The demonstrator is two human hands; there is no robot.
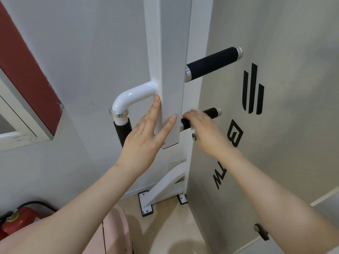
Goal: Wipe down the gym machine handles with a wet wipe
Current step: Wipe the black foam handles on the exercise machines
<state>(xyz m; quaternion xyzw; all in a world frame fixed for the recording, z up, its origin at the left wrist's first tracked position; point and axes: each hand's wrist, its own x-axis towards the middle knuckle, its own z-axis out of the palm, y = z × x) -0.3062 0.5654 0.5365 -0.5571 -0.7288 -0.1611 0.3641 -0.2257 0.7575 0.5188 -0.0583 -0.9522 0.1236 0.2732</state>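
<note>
My right hand is closed over the lower black handle, which sticks out from the right edge of the white upright bar near its bottom end. The wet wipe is bunched under my fingers, with only a blurred white bit showing at my knuckles and below my palm; the handle's outer end and chrome cap poke out past my hand. My left hand lies open and flat against the bar's lower left edge, fingers spread on its face, gripping nothing. The upper black handle juts from the same right edge, above my right hand and apart from it.
</note>
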